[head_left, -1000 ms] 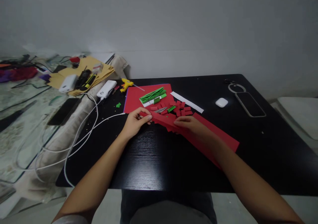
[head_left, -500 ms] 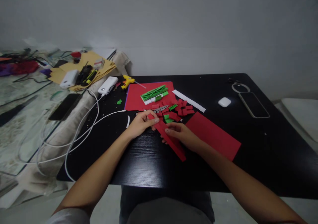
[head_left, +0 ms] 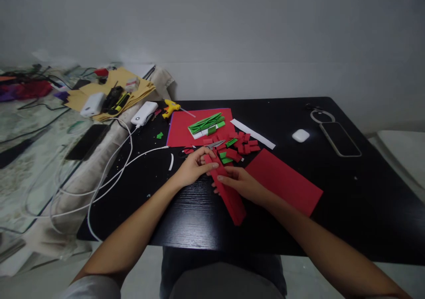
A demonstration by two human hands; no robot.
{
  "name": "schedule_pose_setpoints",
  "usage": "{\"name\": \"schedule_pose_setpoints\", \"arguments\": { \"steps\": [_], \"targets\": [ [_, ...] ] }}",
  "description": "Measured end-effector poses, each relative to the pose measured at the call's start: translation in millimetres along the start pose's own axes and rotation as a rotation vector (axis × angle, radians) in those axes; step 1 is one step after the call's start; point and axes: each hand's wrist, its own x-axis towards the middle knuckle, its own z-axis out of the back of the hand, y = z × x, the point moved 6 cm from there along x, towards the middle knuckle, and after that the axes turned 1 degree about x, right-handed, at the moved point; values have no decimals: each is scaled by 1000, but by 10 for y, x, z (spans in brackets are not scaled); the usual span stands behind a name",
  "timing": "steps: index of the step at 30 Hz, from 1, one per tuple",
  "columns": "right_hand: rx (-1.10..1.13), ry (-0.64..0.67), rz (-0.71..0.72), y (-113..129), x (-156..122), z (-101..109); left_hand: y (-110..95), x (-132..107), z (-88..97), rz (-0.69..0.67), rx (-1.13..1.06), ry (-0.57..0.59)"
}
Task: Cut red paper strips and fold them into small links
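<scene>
A long folded strip of red paper (head_left: 232, 204) slants across the front of the black table, held between both hands. My left hand (head_left: 194, 168) pinches its upper end, thumb on top. Around its middle, my right hand (head_left: 241, 182) is closed, thumb on the near face and fingertips showing past the far edge. Just beyond the hands lie scissors (head_left: 215, 144), their handles partly hidden, among several small cut red paper pieces (head_left: 244, 146) and green pieces (head_left: 226, 157). A large red paper sheet (head_left: 285, 179) rests beside my right forearm.
Farther back, a yellow glue gun (head_left: 171, 108) and folded green paper (head_left: 206, 123) lie by a red sheet (head_left: 179, 131). A white paper strip (head_left: 254, 134), white case (head_left: 300, 135) and phone (head_left: 340, 139) are to the right. White cables (head_left: 113, 188) hang over the left edge.
The red paper strip has turned steeper, its lower end swinging down and left and showing more of its side. My left hand has shifted slightly right along with it.
</scene>
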Motion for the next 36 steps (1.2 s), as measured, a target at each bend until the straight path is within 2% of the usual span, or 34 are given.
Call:
{"name": "schedule_pose_setpoints", "arguments": {
  "steps": [6, 11, 18, 25, 30, 36],
  "targets": [
    [-138, -17, 94, -43, 18, -33, 39, -9, -33, 24, -30, 2],
    [-61, 58, 58, -53, 7, -107, 31, -26, -73, 39, -36, -7],
    [-7, 85, 31, -54, 4, -107, 68, -33, -73, 36, -18, -26],
    [73, 61, 25, -69, 13, -73, -1, -34, 2, -60, 35, -175],
    [77, 60, 18, -78, 11, -79, 48, -6, -21, 28, -10, -96],
    [117, 76, 46, -56, 20, -72, 69, 5, 12, 48, -136, -125]
  ]
}}
